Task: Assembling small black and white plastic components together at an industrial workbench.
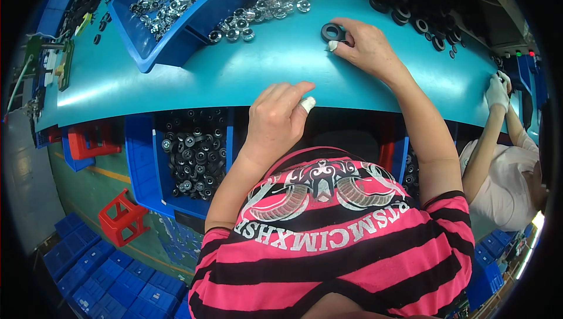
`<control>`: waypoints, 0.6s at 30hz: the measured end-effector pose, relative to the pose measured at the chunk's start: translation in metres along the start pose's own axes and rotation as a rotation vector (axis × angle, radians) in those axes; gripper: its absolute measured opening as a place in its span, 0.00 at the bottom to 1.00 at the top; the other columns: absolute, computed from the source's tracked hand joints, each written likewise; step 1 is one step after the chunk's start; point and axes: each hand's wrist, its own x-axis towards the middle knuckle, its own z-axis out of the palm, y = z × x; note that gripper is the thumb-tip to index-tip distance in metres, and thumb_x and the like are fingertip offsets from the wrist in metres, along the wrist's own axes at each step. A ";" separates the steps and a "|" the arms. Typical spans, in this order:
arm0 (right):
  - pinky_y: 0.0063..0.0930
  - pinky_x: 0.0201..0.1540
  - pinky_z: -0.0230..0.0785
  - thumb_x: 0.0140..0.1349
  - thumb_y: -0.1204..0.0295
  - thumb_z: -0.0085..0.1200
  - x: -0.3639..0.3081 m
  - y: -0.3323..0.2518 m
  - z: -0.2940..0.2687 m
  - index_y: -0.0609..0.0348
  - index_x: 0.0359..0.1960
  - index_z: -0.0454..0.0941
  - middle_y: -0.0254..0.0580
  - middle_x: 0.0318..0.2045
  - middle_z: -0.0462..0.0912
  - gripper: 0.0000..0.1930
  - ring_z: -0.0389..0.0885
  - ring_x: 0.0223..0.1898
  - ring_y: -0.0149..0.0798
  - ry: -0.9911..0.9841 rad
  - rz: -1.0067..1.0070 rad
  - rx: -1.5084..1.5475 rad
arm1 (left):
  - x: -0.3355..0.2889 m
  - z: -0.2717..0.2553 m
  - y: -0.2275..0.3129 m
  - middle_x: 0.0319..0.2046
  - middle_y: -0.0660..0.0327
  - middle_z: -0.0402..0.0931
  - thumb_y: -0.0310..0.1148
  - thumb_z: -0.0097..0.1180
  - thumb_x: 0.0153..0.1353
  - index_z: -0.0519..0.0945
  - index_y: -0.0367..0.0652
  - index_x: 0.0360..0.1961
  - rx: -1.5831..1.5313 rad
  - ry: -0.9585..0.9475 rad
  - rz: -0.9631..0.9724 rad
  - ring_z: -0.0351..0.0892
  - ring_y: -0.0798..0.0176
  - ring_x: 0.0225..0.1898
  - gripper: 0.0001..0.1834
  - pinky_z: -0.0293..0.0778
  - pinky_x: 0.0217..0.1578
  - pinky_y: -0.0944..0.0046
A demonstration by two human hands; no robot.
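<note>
My right hand (368,48) is over the turquoise table, thumb and fingers closed on a black ring (330,32) with a hole through its middle. White tape wraps that thumb's tip. Nearer the table's front edge is my left hand (277,117), its fingers bent and the taped thumb apart from the forefinger; I see nothing in it. Clear, shiny round parts (280,1) lie loose beyond the hands, beside a blue bin (141,55) filled with more of them. Black rings (421,25) are heaped at the far right.
Below the table edge, a blue crate (158,169) holds many black round parts with metal centres. A co-worker's gloved hand (497,93) works at the right end. Red stools (123,218) and stacked blue bins (111,281) stand on the floor at left.
</note>
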 end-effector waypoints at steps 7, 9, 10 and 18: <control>0.39 0.37 0.74 0.53 0.67 0.66 -0.031 -0.053 0.023 0.52 0.53 0.78 0.43 0.36 0.81 0.24 0.81 0.36 0.48 0.081 -0.316 0.147 | -0.010 -0.008 -0.016 0.38 0.58 0.78 0.25 0.63 0.62 0.77 0.38 0.58 -0.194 0.103 -0.245 0.78 0.68 0.33 0.22 0.77 0.36 0.68; 0.38 0.36 0.74 0.53 0.68 0.67 -0.040 -0.066 0.033 0.52 0.54 0.78 0.43 0.35 0.80 0.24 0.81 0.35 0.47 0.046 -0.319 0.218 | -0.016 0.001 -0.030 0.42 0.56 0.78 0.23 0.61 0.63 0.74 0.38 0.60 -0.483 0.125 -0.293 0.79 0.66 0.36 0.23 0.78 0.36 0.66; 0.33 0.33 0.74 0.53 0.68 0.69 -0.043 -0.069 0.038 0.51 0.55 0.78 0.41 0.33 0.79 0.26 0.80 0.32 0.42 0.042 -0.337 0.237 | -0.018 0.006 -0.036 0.44 0.55 0.77 0.23 0.60 0.63 0.73 0.37 0.61 -0.630 0.134 -0.311 0.80 0.66 0.37 0.24 0.79 0.35 0.66; 0.20 0.37 0.73 0.57 0.76 0.65 -0.061 -0.056 0.081 0.61 0.53 0.80 0.31 0.35 0.75 0.20 0.76 0.34 0.25 -0.193 0.049 1.027 | -0.039 0.016 -0.050 0.49 0.52 0.77 0.22 0.52 0.69 0.69 0.34 0.65 -1.146 0.136 -0.507 0.80 0.63 0.46 0.23 0.82 0.44 0.63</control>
